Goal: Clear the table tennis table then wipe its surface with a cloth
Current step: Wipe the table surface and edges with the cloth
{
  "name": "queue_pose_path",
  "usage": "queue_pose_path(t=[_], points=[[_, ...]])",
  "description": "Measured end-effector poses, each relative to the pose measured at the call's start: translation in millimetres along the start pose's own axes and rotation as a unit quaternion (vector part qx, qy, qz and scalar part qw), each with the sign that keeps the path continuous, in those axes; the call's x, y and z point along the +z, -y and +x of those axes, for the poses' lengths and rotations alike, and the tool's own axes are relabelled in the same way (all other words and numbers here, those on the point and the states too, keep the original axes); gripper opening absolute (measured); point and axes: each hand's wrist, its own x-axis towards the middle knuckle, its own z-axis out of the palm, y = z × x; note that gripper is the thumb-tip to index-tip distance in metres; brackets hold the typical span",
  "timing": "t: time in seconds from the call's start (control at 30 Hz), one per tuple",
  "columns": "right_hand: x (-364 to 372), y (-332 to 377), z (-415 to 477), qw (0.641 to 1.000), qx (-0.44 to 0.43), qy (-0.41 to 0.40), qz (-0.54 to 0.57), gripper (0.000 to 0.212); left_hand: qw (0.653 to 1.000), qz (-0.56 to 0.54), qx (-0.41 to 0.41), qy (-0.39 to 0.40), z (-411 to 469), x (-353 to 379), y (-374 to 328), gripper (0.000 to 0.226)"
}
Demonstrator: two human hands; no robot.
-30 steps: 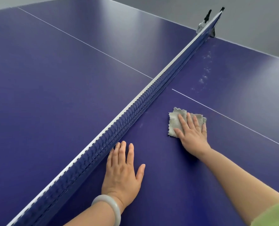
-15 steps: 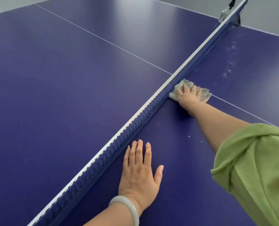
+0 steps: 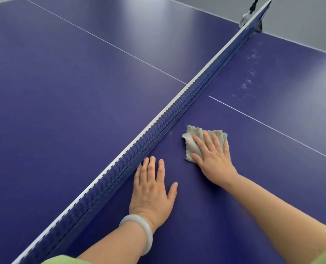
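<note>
Two hands lie flat in my view, both on the same side of the net [image 3: 158,130], and they stay apart from each other with bare table between them. My feed shows the table tennis table [image 3: 63,111] as a smooth, dark blue-violet board with a soft matte shine and thin white lines [image 3: 272,128] painted across it. I see the net as a long, low strip of dark blue mesh with a white tape along its top edge, running diagonally to a black and metal clamp [image 3: 251,14] at the far side. The cloth [image 3: 190,143] is small, pale grey and roughly square, with a fuzzy towel texture and wavy, zigzag-cut edges; it lies on the table just beside the net, a little before the white centre line. The right hand [image 3: 213,159] presses on it from above with straight, spread fingers, so only the far edge and the left part of the cloth show. The left hand [image 3: 150,189] rests palm down on the bare surface, fingers straight and close together, the fingertips near the foot of the net. On its wrist sits a smooth, pale, glassy bangle [image 3: 139,231]. Farther along the net, whitish dusty smudges [image 3: 250,73] mark the blue surface. Light green sleeves [image 3: 66,260] show at the bottom edge.
</note>
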Motion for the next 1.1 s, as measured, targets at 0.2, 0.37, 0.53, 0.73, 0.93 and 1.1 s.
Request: queue_pose_path(t=[0.2, 0.37, 0.53, 0.73, 0.93, 1.1], points=[[-19.3, -49.5, 28.3, 0.97, 0.24, 0.013, 0.036, 0.068, 1.0, -0.002, 0.012, 0.009, 0.6, 3.0, 1.1, 0.08], [5.1, 43.1, 7.3, 1.0, 0.019, -0.021, 0.007, 0.067, 1.0, -0.001, 0.01, 0.001, 0.2, 2.4, 1.2, 0.079], [6.6, 36.4, 17.4, 0.998, 0.042, -0.019, 0.034, 0.062, 1.0, -0.004, 0.01, 0.005, -0.5, -0.6, -0.3, 0.079], [-9.8, 81.1, 65.3, 0.996, -0.021, 0.027, 0.078, 0.056, 1.0, 0.012, 0.009, 0.005, -0.8, -0.7, -1.2, 0.081], [2.9, 47.7, 26.9, 0.989, -0.148, -0.009, -0.012, 0.053, 1.0, 0.0, 0.014, -0.007, -0.4, 0.2, 1.2, 0.079], [-21.5, -24.8, 57.9, 0.994, 0.108, 0.007, 0.025, 0.055, 1.0, -0.011, 0.019, 0.0, -0.2, 1.5, 1.1, 0.077]])
